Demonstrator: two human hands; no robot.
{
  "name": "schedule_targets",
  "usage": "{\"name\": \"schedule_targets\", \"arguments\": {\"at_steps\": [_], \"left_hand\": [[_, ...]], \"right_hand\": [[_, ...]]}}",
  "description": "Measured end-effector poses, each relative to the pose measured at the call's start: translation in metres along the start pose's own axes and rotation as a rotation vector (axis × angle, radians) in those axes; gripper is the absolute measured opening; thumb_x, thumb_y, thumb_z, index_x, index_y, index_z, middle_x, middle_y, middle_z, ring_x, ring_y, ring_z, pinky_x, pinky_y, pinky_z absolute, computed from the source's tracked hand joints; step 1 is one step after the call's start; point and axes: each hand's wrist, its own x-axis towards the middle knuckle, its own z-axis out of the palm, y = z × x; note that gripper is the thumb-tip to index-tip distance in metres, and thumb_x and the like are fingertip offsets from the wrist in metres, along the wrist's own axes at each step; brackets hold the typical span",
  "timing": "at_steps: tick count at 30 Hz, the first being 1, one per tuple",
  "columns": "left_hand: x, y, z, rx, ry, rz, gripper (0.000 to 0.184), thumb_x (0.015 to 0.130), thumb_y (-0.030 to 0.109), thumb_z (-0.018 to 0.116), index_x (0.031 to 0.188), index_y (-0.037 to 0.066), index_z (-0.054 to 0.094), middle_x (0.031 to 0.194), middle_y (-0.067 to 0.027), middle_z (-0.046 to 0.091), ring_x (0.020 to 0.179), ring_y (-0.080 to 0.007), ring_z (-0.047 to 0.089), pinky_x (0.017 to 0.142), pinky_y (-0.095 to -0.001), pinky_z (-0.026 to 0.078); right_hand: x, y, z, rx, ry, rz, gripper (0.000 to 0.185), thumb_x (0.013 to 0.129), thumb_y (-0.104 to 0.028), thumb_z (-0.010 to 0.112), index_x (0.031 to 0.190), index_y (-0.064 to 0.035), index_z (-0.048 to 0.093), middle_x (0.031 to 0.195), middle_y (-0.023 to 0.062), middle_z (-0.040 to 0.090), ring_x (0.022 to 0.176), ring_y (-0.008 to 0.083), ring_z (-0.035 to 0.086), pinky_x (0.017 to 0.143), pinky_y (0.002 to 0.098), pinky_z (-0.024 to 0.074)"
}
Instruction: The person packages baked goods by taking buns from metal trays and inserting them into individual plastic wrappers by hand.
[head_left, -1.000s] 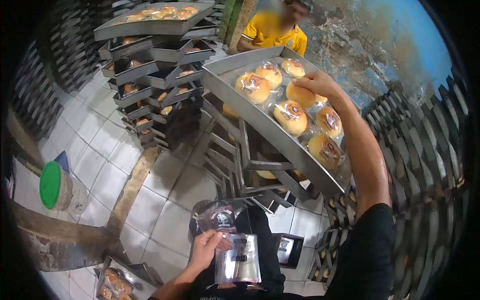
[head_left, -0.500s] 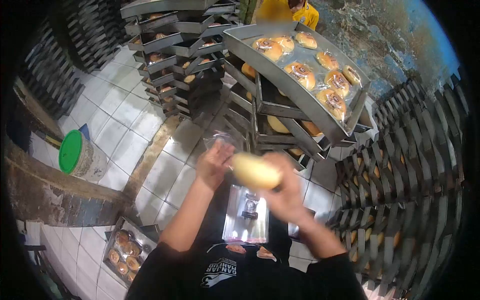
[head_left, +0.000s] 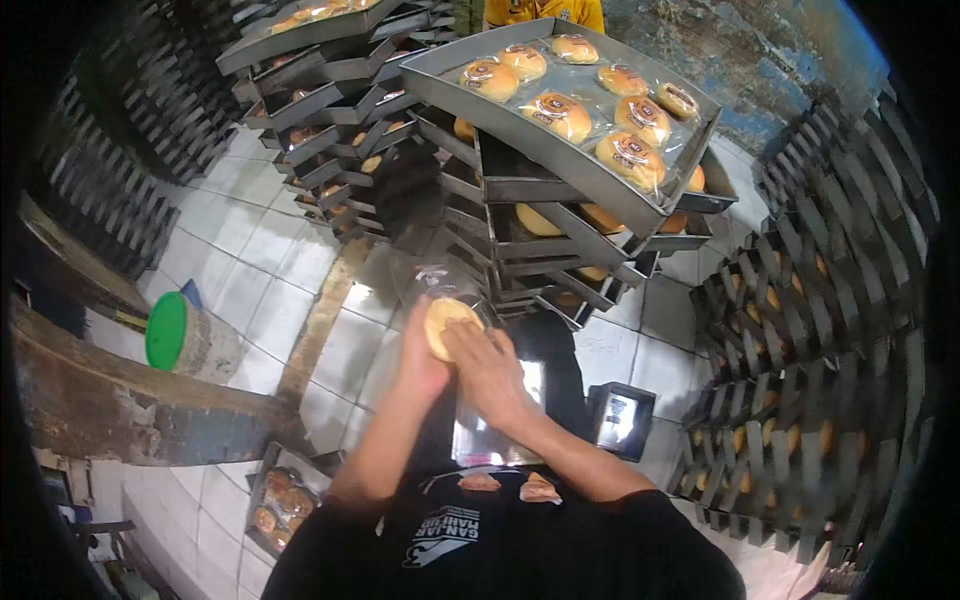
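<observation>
A round golden bun (head_left: 438,322) sits between my two hands, above my lap. My left hand (head_left: 420,360) cups its left side, thumb and fingers closed around the edge. Against the bun's right face press the bunched fingers of my right hand (head_left: 488,372). A clear printed plastic bag (head_left: 432,276) extends beyond the bun, away from me; how far the bun is inside it I cannot tell. On my lap lies a stack of clear plastic bags (head_left: 490,440), partly covered by my right hand and forearm.
Ahead, a metal tray (head_left: 560,150) of wrapped buns tops a stack of trays. More tray stacks (head_left: 330,130) stand at left and right. A lidded bucket (head_left: 205,345), a wooden beam (head_left: 150,405) and a low bun tray (head_left: 285,500) are leftward. A person in yellow (head_left: 545,12) is behind.
My right hand has brought the bun leftward to my left hand and the bag. The bun is now between both hands. The view has shifted slightly.
</observation>
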Motion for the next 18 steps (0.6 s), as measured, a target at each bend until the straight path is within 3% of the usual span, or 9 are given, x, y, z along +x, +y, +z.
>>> {"name": "schedule_targets", "arguments": {"at_steps": [3, 8, 10, 11, 13, 14, 15, 17, 18], "left_hand": [[-0.017, -0.040, 0.022, 0.290, 0.011, 0.227, 0.056, 0.106, 0.043, 0.054, 0.152, 0.013, 0.042, 0.147, -0.0054, 0.054, 0.133, -0.0194, 0.053, 0.112, -0.0382, 0.042], [0.018, 0.005, 0.024, -0.178, -0.182, 0.045, 0.043, 0.103, 0.030, 0.061, 0.142, 0.015, 0.050, 0.138, -0.0047, 0.059, 0.127, -0.0196, 0.057, 0.109, -0.0391, 0.044], [0.025, -0.025, 0.038, 0.042, 0.026, 0.250, 0.037, 0.104, 0.036, 0.060, 0.133, 0.014, 0.055, 0.127, -0.0067, 0.064, 0.118, -0.0230, 0.063, 0.104, -0.0419, 0.050], [0.025, -0.028, 0.048, 0.155, 0.119, 0.409, 0.038, 0.104, 0.039, 0.060, 0.131, 0.013, 0.056, 0.124, -0.0078, 0.066, 0.116, -0.0241, 0.064, 0.103, -0.0443, 0.051], [0.031, -0.014, 0.039, 0.008, 0.121, 0.393, 0.040, 0.104, 0.043, 0.059, 0.130, 0.013, 0.057, 0.125, -0.0084, 0.065, 0.117, -0.0241, 0.064, 0.104, -0.0488, 0.051], [0.037, -0.005, 0.030, -0.066, 0.117, 0.385, 0.041, 0.104, 0.045, 0.058, 0.130, 0.012, 0.057, 0.126, -0.0088, 0.065, 0.117, -0.0241, 0.064, 0.105, -0.0510, 0.051], [0.048, 0.005, -0.003, -0.216, -0.006, 0.193, 0.049, 0.104, 0.053, 0.053, 0.130, 0.012, 0.057, 0.128, -0.0100, 0.065, 0.119, -0.0259, 0.063, 0.106, -0.0555, 0.051], [0.034, 0.018, 0.011, -0.239, -0.037, 0.246, 0.061, 0.104, 0.062, 0.044, 0.134, 0.010, 0.057, 0.130, -0.0127, 0.064, 0.120, -0.0297, 0.063, 0.105, -0.0556, 0.052], [0.029, 0.017, 0.015, -0.267, -0.028, 0.172, 0.065, 0.104, 0.064, 0.042, 0.135, 0.009, 0.056, 0.129, -0.0137, 0.064, 0.121, -0.0313, 0.062, 0.104, -0.0556, 0.052]], "right_hand": [[0.018, 0.007, -0.019, -0.140, 0.088, -0.102, 0.052, 0.079, -0.014, 0.069, 0.130, -0.0065, 0.059, 0.136, 0.0140, 0.060, 0.135, 0.0311, 0.053, 0.111, 0.0524, 0.0361], [0.048, 0.017, -0.027, -0.098, 0.071, -0.141, 0.049, 0.080, -0.014, 0.070, 0.128, -0.0059, 0.061, 0.126, 0.0142, 0.063, 0.127, 0.0329, 0.055, 0.111, 0.0548, 0.0363], [0.056, 0.026, -0.030, -0.143, 0.047, -0.138, 0.037, 0.088, -0.007, 0.064, 0.125, -0.0044, 0.063, 0.118, 0.0145, 0.066, 0.119, 0.0339, 0.059, 0.113, 0.0529, 0.0356], [0.054, 0.025, -0.037, -0.011, 0.025, -0.153, 0.034, 0.089, -0.007, 0.066, 0.122, -0.0039, 0.064, 0.117, 0.0150, 0.066, 0.115, 0.0343, 0.061, 0.111, 0.0519, 0.0383], [0.046, 0.008, -0.064, 0.266, -0.016, -0.168, 0.027, 0.090, -0.007, 0.068, 0.117, -0.0031, 0.065, 0.113, 0.0158, 0.067, 0.106, 0.0351, 0.064, 0.106, 0.0500, 0.0439], [0.031, -0.003, -0.080, 0.548, -0.179, -0.050, 0.015, 0.091, -0.005, 0.071, 0.105, -0.0007, 0.067, 0.109, 0.0137, 0.068, 0.092, 0.0277, 0.068, 0.089, 0.0403, 0.0538], [0.020, -0.002, -0.084, 0.786, -0.283, 0.135, 0.013, 0.092, -0.005, 0.071, 0.103, -0.0006, 0.067, 0.109, 0.0128, 0.068, 0.091, 0.0242, 0.068, 0.083, 0.0368, 0.0539], [0.001, -0.002, -0.091, 1.244, -0.488, 0.551, 0.010, 0.093, -0.006, 0.071, 0.099, -0.0003, 0.067, 0.109, 0.0109, 0.068, 0.088, 0.0172, 0.067, 0.073, 0.0298, 0.0540], [0.008, 0.002, -0.070, 0.920, -0.207, 0.301, 0.011, 0.094, -0.007, 0.072, 0.099, 0.0000, 0.066, 0.107, 0.0081, 0.067, 0.088, 0.0117, 0.064, 0.066, 0.0257, 0.0510]]}}
